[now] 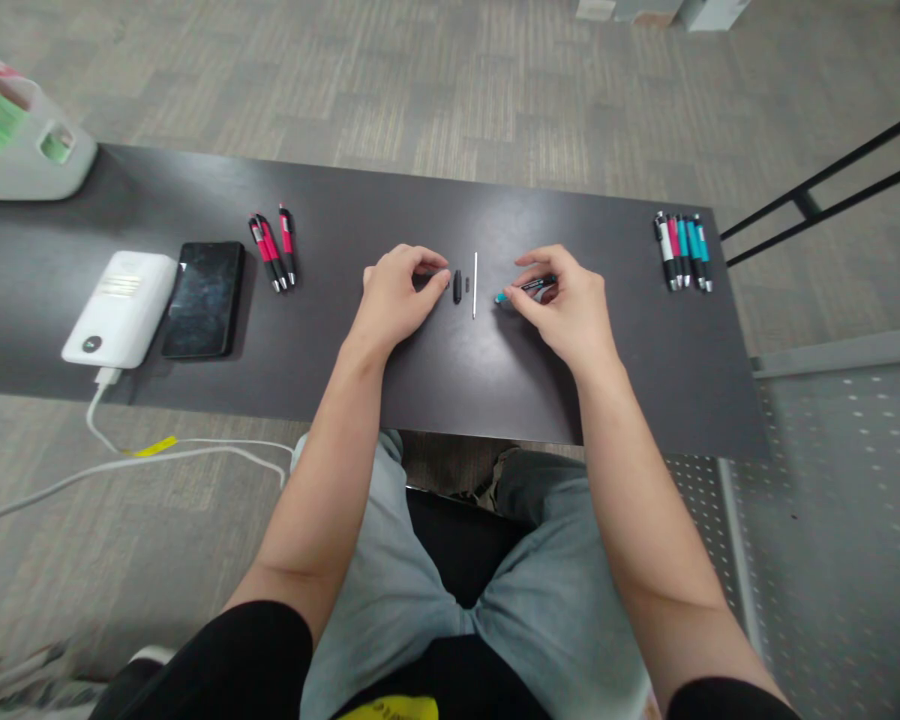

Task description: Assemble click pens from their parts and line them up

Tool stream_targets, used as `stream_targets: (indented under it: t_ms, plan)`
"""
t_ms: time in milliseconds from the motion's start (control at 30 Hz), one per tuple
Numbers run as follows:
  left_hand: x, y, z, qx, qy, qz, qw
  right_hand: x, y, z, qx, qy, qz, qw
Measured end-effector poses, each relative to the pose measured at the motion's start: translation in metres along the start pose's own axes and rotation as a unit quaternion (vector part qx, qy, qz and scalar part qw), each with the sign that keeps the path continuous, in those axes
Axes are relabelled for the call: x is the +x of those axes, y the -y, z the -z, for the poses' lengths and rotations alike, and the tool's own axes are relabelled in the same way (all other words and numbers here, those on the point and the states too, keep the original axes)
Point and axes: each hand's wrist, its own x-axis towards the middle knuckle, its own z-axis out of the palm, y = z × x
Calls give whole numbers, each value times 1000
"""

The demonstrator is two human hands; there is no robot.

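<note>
My right hand (570,300) pinches a teal and black pen barrel (526,289) just above the dark table. My left hand (403,293) rests on the table with its thumb and fingers curled close together. A tiny dark part may be at its fingertips, too small to name. Between the hands lie a black grip sleeve (457,287), a small dark spring-like piece (467,284) and a thin silvery pen refill (475,286), set side by side and roughly parallel.
Several assembled pens (682,252) lie in a row at the right end of the table (330,370). Pink and black pens (274,250) lie on the left, beside a black phone (204,300) and a white power bank (120,310) with its cable (101,420). A white bin (67,150) stands far left.
</note>
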Motion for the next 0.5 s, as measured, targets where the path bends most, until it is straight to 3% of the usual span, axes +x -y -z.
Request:
stream_targets:
  t_ms: [300,400,500]
  plan:
    - [0,0,-2,11,-11,-11,1000,2,-8,-8,21,-51,-3,998]
    - [-5,-13,-1,26,-10,-36,999,4,-16,-5,32,-77,-2,996]
    - [-14,-32,-6,37,41,-102,993,5,-24,0,47,-96,-5,994]
